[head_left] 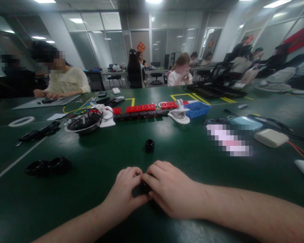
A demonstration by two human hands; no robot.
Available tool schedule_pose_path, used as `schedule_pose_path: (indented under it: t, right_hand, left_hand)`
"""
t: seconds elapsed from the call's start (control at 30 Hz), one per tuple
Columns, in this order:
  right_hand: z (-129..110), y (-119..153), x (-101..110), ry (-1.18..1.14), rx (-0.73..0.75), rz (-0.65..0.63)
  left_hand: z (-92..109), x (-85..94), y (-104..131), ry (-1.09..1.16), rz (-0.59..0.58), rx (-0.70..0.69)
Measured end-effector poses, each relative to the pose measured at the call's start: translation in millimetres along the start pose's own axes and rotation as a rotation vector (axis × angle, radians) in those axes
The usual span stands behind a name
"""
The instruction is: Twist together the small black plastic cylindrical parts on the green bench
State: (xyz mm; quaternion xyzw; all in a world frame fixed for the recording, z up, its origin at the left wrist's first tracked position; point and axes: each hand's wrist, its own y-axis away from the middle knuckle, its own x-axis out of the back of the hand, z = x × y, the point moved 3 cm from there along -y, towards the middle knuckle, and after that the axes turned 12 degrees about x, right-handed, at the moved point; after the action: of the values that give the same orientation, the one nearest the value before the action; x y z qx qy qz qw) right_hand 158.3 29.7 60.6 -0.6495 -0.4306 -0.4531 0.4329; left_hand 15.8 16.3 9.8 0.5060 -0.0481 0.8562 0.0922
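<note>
My left hand (128, 187) and my right hand (167, 189) meet low in the middle of the view, over the green table (96, 148). Between them the fingers of both hands close on a small black object (145, 186), mostly hidden by the fingers. Just beyond my hands a black ring-shaped piece (149, 145) stands on the table. Off to the left lie two bundles of black rings or coils (49, 166), side by side.
Farther back are a metal bowl (83, 123) of black parts, a red and black row of blocks (142, 111), a white clamp (179, 113) and a blue bin (197, 109). A white case (271, 137) and cables lie right. People sit across the table.
</note>
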Motion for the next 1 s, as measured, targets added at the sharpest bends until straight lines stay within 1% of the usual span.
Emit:
schedule_pose_path:
  t: [0.37, 0.57, 0.83, 1.0]
  right_hand:
    - [1.6, 1.4, 2.3, -0.031, 0.033, 0.019]
    - [0.9, 1.7, 0.8, -0.038, 0.125, 0.051]
    - [-4.4, 2.7, -5.7, -0.001, 0.305, 0.135]
    - [-6.9, 3.6, -9.7, 0.041, 0.331, 0.169]
  left_hand:
    - [-1.8, -1.3, 0.0, -0.001, -0.021, -0.002]
    - [-1.2, -1.4, -0.1, -0.004, -0.032, 0.022]
    - [2.4, 0.8, -0.1, -0.005, -0.043, 0.023]
    - [0.3, 0.4, -0.8, -0.010, -0.040, 0.030]
